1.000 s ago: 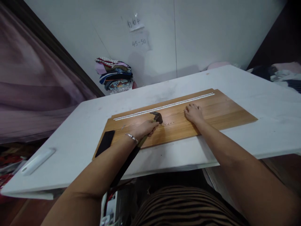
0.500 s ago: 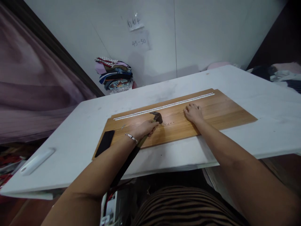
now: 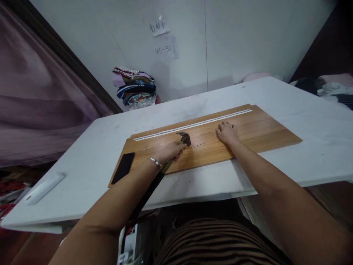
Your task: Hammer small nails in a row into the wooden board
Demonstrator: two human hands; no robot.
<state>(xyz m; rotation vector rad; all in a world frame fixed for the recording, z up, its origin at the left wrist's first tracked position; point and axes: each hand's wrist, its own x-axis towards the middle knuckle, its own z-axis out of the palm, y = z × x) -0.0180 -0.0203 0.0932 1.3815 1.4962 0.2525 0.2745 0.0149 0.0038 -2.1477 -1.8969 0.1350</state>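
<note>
My left hand (image 3: 172,150) is wrapped round the upper handle of a claw hammer (image 3: 185,138), whose dark head sits just over a wooden board (image 3: 264,129). The handle runs back under my forearm. Beside the head, a short row of small nails (image 3: 197,145) shows in the wood; how deep they sit is too small to tell. My right hand (image 3: 226,132) lies on the board to the right of that row, fingers slightly bent and holding nothing. A few loose nails (image 3: 145,148) lie on the board left of my left hand.
Two pale strips (image 3: 193,125) run along the board's far side. A black flat object (image 3: 123,168) lies at its left end. On the white table (image 3: 82,176) a white elongated object (image 3: 44,188) rests at the left edge. Folded clothes (image 3: 135,86) are stacked behind the table.
Almost nothing differs. The hammer head and both hands stay in nearly the same place; the view has shifted very slightly.
</note>
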